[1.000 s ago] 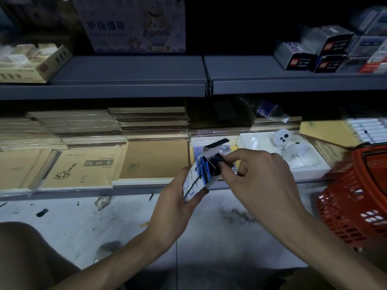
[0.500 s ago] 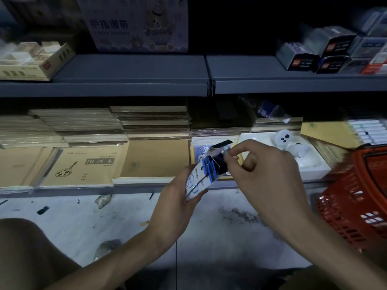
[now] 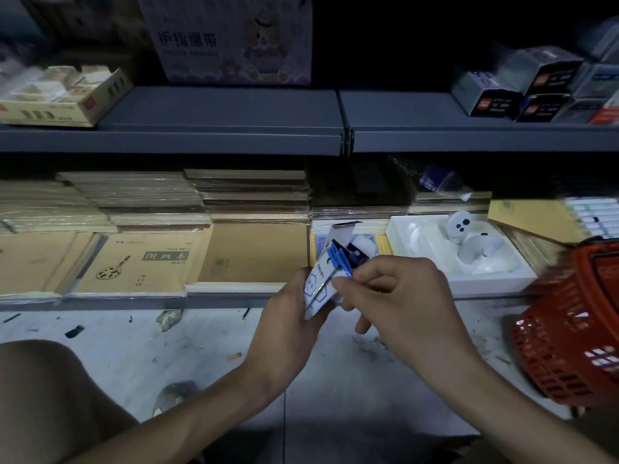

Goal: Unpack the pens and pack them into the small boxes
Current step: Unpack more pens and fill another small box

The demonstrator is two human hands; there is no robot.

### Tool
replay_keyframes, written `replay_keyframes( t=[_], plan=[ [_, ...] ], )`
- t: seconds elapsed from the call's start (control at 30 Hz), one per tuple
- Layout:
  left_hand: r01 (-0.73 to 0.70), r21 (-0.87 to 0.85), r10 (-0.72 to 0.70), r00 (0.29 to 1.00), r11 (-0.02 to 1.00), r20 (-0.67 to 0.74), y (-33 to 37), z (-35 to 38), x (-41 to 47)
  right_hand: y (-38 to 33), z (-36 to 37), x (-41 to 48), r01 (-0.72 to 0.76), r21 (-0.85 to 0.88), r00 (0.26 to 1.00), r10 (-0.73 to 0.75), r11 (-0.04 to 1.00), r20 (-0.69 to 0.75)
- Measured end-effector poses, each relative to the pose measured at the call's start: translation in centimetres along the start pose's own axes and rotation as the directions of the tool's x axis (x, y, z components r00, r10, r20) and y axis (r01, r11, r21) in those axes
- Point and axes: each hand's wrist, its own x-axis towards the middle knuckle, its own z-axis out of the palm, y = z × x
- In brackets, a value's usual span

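My left hand (image 3: 290,324) grips a small white and blue pen box (image 3: 318,283), tilted with its open top flap toward the shelf. Blue pen caps (image 3: 338,259) stick out of the box's open end. My right hand (image 3: 398,296) pinches the blue pens at the box's mouth with thumb and forefinger, the other fingers curled beneath. Both hands are held above the floor, just in front of the lowest shelf's edge.
A red plastic basket (image 3: 566,333) stands at the right. The low shelf holds stacked tan notebooks (image 3: 140,259) and a white tray (image 3: 495,279) with white toy figures. Grey boxes (image 3: 529,88) sit on the upper shelf at right. My bare knee (image 3: 43,396) is at lower left.
My right hand has shifted down and closer to the box's mouth, fingers now pinching the blue pens. The box stays in my left hand, slightly more upright.
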Motion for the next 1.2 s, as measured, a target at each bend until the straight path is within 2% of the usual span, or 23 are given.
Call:
replay_keyframes(
  t=[0.13, 0.27, 0.53, 0.67, 0.73, 0.87, 0.97, 1.07, 1.13, 1.2],
  plan=[
    [0.02, 0.0, -0.02, 1.0, 1.0, -0.021, 0.1, 0.0, 0.2, -0.5, -0.4, -0.3, 0.143, 0.044, 0.989, -0.141, 0.989, -0.051],
    [0.009, -0.015, -0.009, 1.0, 1.0, -0.004, 0.2, -0.2, 0.3, -1.5, -1.8, -0.3, 0.208, 0.165, 0.976, -0.193, 0.964, -0.102],
    [0.009, -0.097, -0.004, 0.999, 0.995, 0.051, 0.0, -0.1, 0.1, -1.4, -1.4, -0.3, 0.252, 0.235, 0.965, -0.262, 0.939, 0.013],
    [0.009, -0.143, 0.004, 0.996, 0.99, 0.091, 0.0, 0.1, 0.0, -1.3, -1.7, 0.0, 0.234, 0.233, 0.947, -0.276, 0.944, 0.166],
    [0.01, -0.147, 0.005, 0.995, 0.989, 0.101, 0.1, 0.0, 0.0, -1.1, -1.9, 0.3, 0.25, 0.175, 0.934, -0.284, 0.952, 0.214],
    [-0.011, -0.127, 0.027, 0.992, 0.992, 0.126, -0.3, 0.2, -0.2, -1.0, -2.1, 1.2, 0.299, 0.092, 0.93, -0.311, 0.95, 0.196],
    [-0.005, -0.126, 0.027, 0.985, 0.992, 0.172, -0.6, 0.5, -0.4, -1.4, -3.0, 1.5, 0.385, 0.149, 0.909, -0.403, 0.911, 0.11],
    [0.034, -0.186, -0.011, 0.992, 0.982, 0.127, -1.0, 0.4, -0.2, -3.4, -5.3, 1.4, 0.47, 0.203, 0.882, -0.466, 0.859, -0.068],
    [0.044, -0.2, -0.021, 0.993, 0.979, 0.113, -0.9, 0.2, -0.2, -4.3, -6.3, 0.5, 0.532, 0.206, 0.845, -0.503, 0.821, -0.179],
    [0.05, -0.225, -0.021, 0.992, 0.973, 0.126, -0.9, 0.1, -0.2, -3.3, -7.4, 1.8, 0.512, 0.124, 0.843, -0.469, 0.85, -0.264]
  ],
)
